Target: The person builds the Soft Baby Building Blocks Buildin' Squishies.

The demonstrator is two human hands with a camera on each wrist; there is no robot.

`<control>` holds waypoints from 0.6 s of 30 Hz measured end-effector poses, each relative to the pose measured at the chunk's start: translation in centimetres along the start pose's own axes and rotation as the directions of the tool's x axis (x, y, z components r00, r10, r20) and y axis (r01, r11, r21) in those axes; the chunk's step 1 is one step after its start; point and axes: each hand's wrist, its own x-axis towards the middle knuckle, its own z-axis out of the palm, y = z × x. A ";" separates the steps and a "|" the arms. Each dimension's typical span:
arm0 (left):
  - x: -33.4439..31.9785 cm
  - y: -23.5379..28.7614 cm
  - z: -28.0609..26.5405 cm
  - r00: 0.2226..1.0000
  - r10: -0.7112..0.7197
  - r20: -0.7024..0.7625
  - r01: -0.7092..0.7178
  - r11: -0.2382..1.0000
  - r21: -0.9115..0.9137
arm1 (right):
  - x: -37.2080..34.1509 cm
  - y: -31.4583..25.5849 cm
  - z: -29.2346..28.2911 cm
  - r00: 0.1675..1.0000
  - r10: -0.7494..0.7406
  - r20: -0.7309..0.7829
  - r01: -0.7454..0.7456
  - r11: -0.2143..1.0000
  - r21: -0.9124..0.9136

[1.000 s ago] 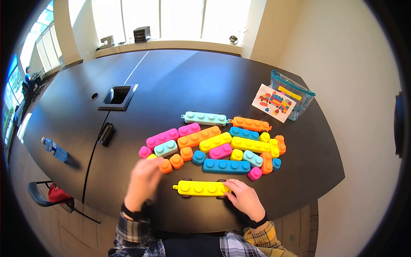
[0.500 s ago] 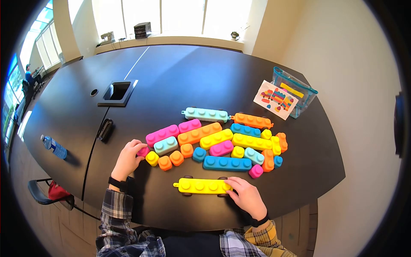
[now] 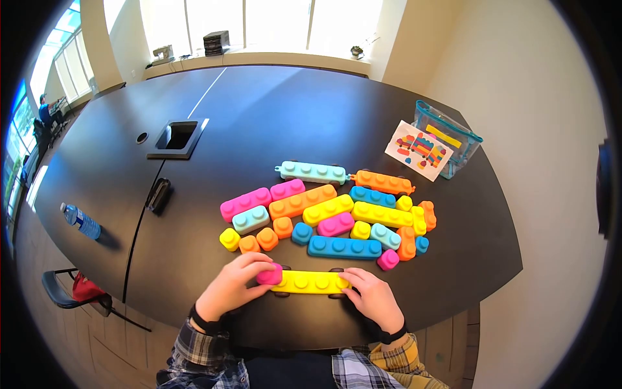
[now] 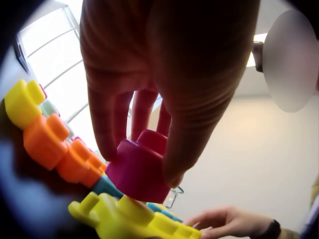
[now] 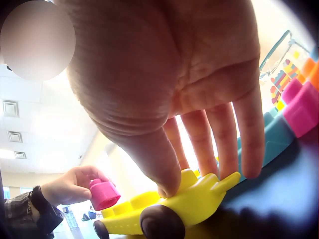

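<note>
The left hand [image 3: 234, 285] pinches a pink cube [image 3: 269, 275], thumb on one side and fingers on the other, leaving a gap only as wide as the cube. The cube sits right at the left end of a yellow car [image 3: 311, 282]; in the left wrist view it is tilted just above the end stud [image 4: 136, 209], and whether the two touch I cannot tell.

The right hand [image 3: 374, 301] grips the car's other end. Its thumb presses on the near side by the last stud, while the fingers reach down past the far side, fairly straight and slightly apart.

The car stands on its dark wheels [image 5: 162, 222] on the counter [image 3: 162, 285], lying crosswise between the two hands. Just beyond it is a long blue brick [image 3: 344, 247], with a second pink cube [image 3: 388, 260] near the right hand and an orange cube [image 3: 249, 244] just beyond the left.
</note>
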 end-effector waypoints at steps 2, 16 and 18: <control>-0.2 -0.6 1.1 0.992 -0.041 0.118 0.045 0.998 -0.034 | 0.0 0.1 0.1 1.000 -0.012 -0.018 0.012 1.000 -0.007; -0.6 -0.8 3.0 0.991 -0.060 0.119 0.064 0.997 -0.035 | 0.1 0.0 0.3 1.000 -0.014 -0.018 0.014 1.000 0.006; -0.6 -0.8 3.1 0.989 -0.071 0.127 0.077 0.996 -0.039 | 0.1 0.0 0.3 1.000 -0.010 -0.020 0.010 1.000 0.003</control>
